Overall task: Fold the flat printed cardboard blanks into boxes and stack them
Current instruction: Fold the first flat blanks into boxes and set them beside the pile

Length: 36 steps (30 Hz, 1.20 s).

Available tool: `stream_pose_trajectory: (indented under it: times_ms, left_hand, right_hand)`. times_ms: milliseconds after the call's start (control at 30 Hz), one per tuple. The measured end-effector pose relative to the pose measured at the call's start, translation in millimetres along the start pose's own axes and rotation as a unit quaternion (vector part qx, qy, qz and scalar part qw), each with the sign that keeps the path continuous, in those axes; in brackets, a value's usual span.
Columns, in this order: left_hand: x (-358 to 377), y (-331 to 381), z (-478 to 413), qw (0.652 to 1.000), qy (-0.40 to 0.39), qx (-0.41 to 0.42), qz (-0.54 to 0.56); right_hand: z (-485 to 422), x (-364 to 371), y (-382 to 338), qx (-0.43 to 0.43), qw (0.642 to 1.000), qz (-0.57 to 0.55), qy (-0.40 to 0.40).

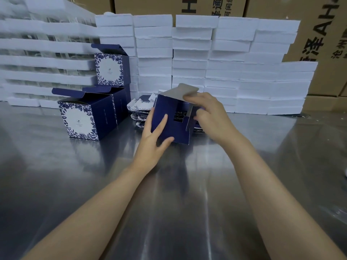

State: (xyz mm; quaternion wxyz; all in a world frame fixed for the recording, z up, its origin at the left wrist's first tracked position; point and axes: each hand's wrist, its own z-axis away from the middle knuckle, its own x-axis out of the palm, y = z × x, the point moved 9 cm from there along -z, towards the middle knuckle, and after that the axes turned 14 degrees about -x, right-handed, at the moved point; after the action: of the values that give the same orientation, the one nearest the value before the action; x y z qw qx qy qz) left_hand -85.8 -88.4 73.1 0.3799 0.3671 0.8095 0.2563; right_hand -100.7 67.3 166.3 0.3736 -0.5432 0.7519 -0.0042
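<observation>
A navy cardboard box (pixel 176 126), half formed, stands above the steel table (pixel 169 184) at centre. My left hand (pixel 154 136) holds its left side, fingers on the front panel and thumb under the lower edge. My right hand (pixel 208 113) grips the grey flap at its top right. Behind the box lies a pile of flat printed blanks (pixel 140 107). To the left stand folded boxes with blue floral fronts: one in front (pixel 84 117), one behind it (pixel 120 102), and one stacked on top (pixel 110 68), all with lids open.
Stacks of white foam blocks (pixel 225 62) form a wall along the back of the table. More white trays (pixel 43 59) are piled at the far left. Brown shipping cartons (pixel 323 34) stand behind.
</observation>
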Motion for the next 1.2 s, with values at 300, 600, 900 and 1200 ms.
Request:
stream_pose_trajectory:
  times_ms: [300,600,900,1200]
  left_hand:
    - [-13.5,8.6,3.1,0.982,0.100,0.043,-0.157]
    - [-7.8,29.2,9.8,0.978,0.084,0.125,-0.146]
    - [1.4,30.1,10.9,0.987,0.041,0.142,-0.064]
    - [-2.6,34.6,12.2,0.986,0.038,0.157,-0.050]
  right_hand:
    - [5.5,-10.9,-28.6,-0.131,0.980,0.126,0.081]
    - [15.8,-16.4,-8.7,-0.119,0.987,0.042,0.103]
    - [11.9,-22.0,-0.6,-0.077,0.990,-0.056,0.101]
    - [17.1,1.8,7.3,-0.053,0.995,0.085,0.024]
